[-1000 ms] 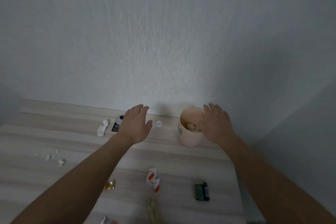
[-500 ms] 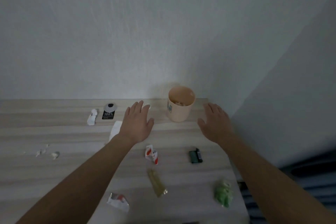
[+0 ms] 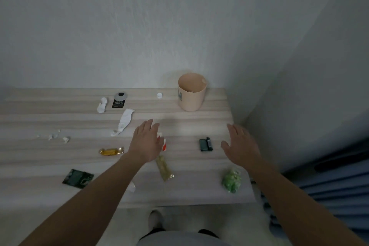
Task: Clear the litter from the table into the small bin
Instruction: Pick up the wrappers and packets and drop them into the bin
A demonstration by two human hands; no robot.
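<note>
Both arms reached out over the pale wood-grain counter, and neither held anything: the left hand hovered flat with fingers spread, partly covering a small red-and-white wrapper, while the right hand hung open, palm down, near the counter's right edge. The small peach plastic bin stood upright at the far right corner by the grey wall, well apart from both hands, with some scraps visible inside. A little white bottle cap lay to its left. Farther left sat a black tag with a grey round top and a crumpled white paper wad just beside it, and a long twisted white tissue lay nearer the left hand. Tiny white paper bits were scattered towards the left. A gold-wrapped candy lay left of the left wrist, a dark green foil sachet nearer the front edge, a yellowish long packet below the left hand, a dark green lighter between the hands, and a crumpled green wrapper at the front right.
</note>
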